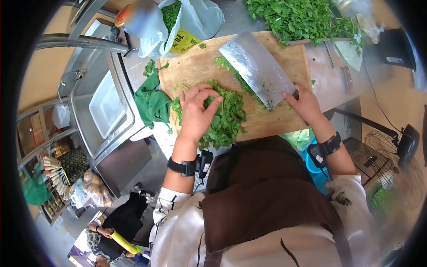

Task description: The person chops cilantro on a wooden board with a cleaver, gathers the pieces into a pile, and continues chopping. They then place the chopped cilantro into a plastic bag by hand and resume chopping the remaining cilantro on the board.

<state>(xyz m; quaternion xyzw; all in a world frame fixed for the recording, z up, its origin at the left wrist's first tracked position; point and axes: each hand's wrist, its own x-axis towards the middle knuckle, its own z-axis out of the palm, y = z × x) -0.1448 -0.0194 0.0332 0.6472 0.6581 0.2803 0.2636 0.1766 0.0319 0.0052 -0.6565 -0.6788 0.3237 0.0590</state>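
Observation:
My right hand [304,103] grips the handle of a broad cleaver [255,66], whose wide blade lies tilted over the wooden cutting board [289,58]. Chopped green bits [242,82] line the blade's left edge, and a few cling to the metal. My left hand [198,111] is over a pile of leafy herbs [229,111], which look like cilantro, at the board's near side. Its fingers curl toward the thumb; whether leaves are pinched between them is hidden.
A large heap of herbs [293,18] stands behind the board. Plastic bags [202,18] with chopped greens sit at back left. A green cloth [152,100] lies beside the board, near a sink [84,129] with a white tub [106,104]. Another person [122,222] is at lower left.

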